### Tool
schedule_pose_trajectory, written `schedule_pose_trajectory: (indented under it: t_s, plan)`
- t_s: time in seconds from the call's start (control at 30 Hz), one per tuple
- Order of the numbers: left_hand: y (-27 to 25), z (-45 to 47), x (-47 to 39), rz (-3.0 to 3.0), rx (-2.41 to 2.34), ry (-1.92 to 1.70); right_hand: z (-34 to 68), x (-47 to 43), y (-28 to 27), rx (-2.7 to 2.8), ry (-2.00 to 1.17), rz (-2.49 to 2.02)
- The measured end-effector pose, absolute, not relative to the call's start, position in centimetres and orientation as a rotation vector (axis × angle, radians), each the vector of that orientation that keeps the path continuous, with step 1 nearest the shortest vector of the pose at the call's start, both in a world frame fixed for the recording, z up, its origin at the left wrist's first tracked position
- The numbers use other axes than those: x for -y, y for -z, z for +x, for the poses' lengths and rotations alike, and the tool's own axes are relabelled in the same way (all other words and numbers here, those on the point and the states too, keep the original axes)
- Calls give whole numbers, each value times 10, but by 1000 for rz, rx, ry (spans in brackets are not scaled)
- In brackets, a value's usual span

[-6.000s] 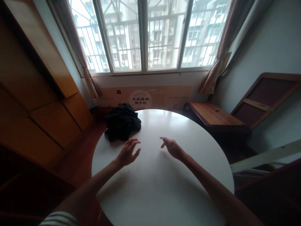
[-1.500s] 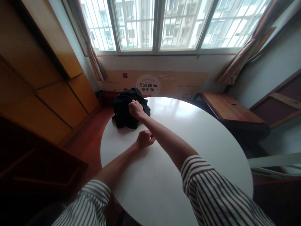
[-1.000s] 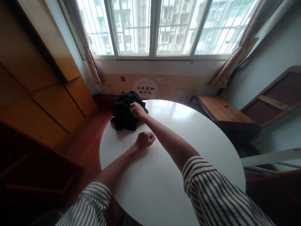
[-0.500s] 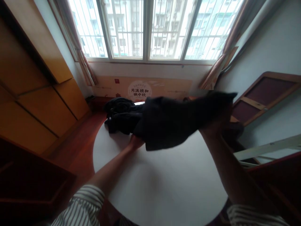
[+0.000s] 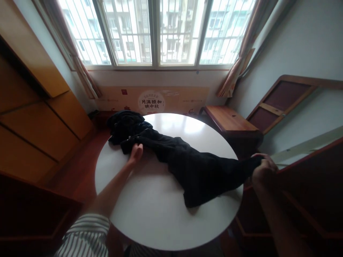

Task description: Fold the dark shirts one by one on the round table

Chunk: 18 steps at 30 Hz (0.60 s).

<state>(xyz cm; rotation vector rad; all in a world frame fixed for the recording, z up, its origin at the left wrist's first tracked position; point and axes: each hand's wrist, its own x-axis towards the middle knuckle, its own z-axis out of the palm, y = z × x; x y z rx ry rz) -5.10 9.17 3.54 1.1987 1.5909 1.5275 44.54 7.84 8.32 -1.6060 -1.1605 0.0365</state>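
Note:
A pair of black trousers (image 5: 198, 164) stretches across the round white table (image 5: 150, 210), its wide end hanging in a corner near the table's right front. My left hand (image 5: 136, 153) is closed on the trousers near their left end, where small metal fittings show. Out past the table's right edge, my right hand (image 5: 264, 169) grips the other end and pulls it fairly taut. A heap of dark cloth (image 5: 124, 119) lies at the table's far left, touching the trousers; where one ends and the other begins is hard to make out.
A wooden bench (image 5: 227, 117) stands behind the table at the right, beside a chair with a dark red back (image 5: 285, 96). Orange-brown cabinets (image 5: 66, 125) line the left wall. Dark red furniture (image 5: 29, 210) flanks me at both sides. A barred window (image 5: 155, 35) is ahead.
My right hand has come down and outward to the right, drawing the trousers from a raised bunch into a long stretch over the table. My left hand has shifted left. The view has turned slightly.

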Motion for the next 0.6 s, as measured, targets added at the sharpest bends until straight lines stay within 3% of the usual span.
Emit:
schedule_pose_trajectory:
  t_s: [0.2, 0.4, 0.6]
  plan:
    - [-58, -57, -87, 874, -1304, -1456, 385, -64, -86, 1771, -134, -1343]
    - [-86, -56, -94, 993, -1698, -1601, 306, -55, -63, 2279, -269, -1236]
    - [-165, -65, -95, 1518, -1689, -2024, 301, -54, -67, 1992, -436, -1207]
